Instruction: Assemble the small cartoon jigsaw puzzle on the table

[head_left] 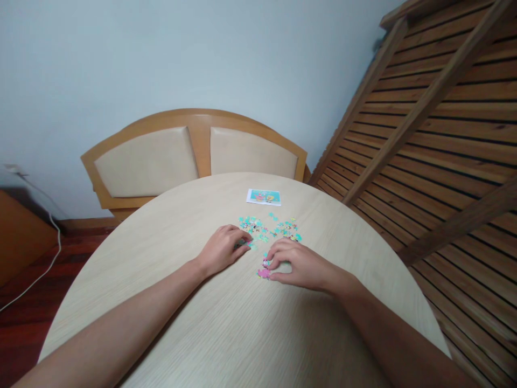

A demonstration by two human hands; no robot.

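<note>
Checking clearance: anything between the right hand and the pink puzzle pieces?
Nothing visible: the right hand is at the edge of the pink pieces. The loose pieces lie beyond, toward the picture card.

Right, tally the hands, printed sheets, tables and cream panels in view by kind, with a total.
Hands: 2 (left hand, right hand)
Printed sheet: 1
Round table: 1
Cream panels: 2
Total: 6
</note>
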